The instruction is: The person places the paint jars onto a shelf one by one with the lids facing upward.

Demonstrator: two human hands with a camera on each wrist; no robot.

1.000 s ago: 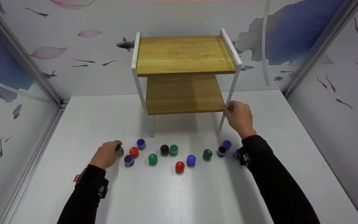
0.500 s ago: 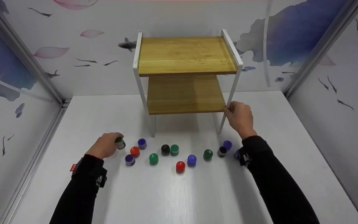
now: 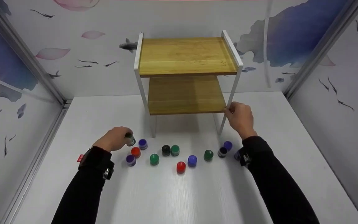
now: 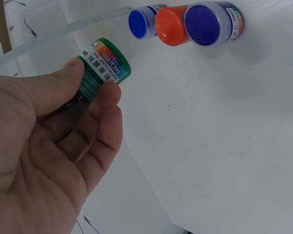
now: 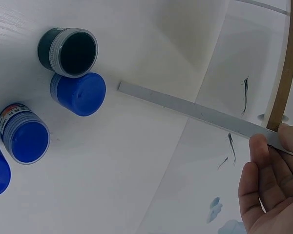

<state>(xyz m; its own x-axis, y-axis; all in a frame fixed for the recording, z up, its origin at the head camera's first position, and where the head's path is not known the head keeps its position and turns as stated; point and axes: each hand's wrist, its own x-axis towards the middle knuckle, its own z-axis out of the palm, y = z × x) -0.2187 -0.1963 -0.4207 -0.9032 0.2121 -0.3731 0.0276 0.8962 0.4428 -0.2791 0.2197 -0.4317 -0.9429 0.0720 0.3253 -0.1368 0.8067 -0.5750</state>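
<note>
My left hand [image 3: 114, 138] pinches a small paint jar [image 4: 106, 62] between thumb and fingers. Its label is printed and its lower part looks green. In the left wrist view, a blue jar [image 4: 142, 22], an orange-red jar [image 4: 171, 26] and a purple jar [image 4: 203, 23] stand beyond it. On the other side, my right hand [image 3: 240, 119] grips the white front leg [image 5: 195, 110] of a two-tier wooden shelf [image 3: 187, 57], at the lower board's corner. Both boards of the shelf are bare.
Several paint jars stand on the white table before the shelf, among them a black jar [image 3: 166, 150], a red jar [image 3: 181, 167] and a dark green jar [image 3: 208, 155]. Near my right wrist are blue jars [image 5: 29, 141]. Printed wall panels [image 3: 331, 77] enclose the table.
My left hand has moved right and away from me with the paint jar, which now hangs near the blue jar. The right hand keeps its grip on the shelf leg.
</note>
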